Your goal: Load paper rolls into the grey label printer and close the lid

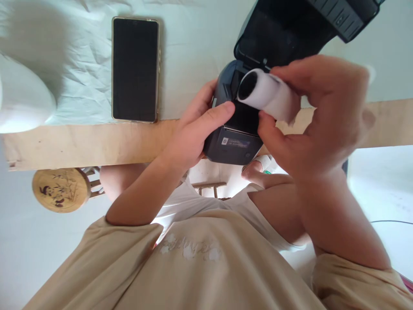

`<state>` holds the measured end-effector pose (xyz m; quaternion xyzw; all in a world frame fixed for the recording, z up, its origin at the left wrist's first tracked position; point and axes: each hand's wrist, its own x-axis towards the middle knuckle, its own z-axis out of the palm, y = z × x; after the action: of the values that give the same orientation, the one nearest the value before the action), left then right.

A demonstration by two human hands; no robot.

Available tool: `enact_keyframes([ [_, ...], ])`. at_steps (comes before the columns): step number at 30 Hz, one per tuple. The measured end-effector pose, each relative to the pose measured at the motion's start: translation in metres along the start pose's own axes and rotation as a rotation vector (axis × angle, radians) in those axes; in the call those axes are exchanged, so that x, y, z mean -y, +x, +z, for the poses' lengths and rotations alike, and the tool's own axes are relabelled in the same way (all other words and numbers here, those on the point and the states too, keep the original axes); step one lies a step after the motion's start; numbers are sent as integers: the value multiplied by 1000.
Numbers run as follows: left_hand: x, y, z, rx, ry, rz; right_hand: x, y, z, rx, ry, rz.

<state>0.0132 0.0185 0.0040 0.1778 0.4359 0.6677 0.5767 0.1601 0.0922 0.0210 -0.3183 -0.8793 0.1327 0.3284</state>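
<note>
Right hand (309, 125) pinches the light, crushable paper roll (269, 94) by its sides; left hand (193, 133) clamps the printer (230, 144).

Beige short-sleeved T-shirt (193, 262), pale chest print, bare forearms.

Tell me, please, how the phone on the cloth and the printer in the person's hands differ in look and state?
The phone is a thin flat slab; the printer is a bulky rounded box. The phone lies untouched on the white cloth; the printer sits at the table edge, held by the left hand, while the right hand holds a white paper roll over it. The phone is closed and dark; the printer's lid stands open. Both are dark.
</note>
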Motion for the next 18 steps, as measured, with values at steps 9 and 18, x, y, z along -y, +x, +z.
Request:
enact_keyframes([
  [9, 5, 1, -4, 35, 25, 60, 1, 0, -7, -54, -19, -305],
  [18, -6, -4, -17, 129, 268, 30, -11, 0, -2, -164, 308, -118],
])
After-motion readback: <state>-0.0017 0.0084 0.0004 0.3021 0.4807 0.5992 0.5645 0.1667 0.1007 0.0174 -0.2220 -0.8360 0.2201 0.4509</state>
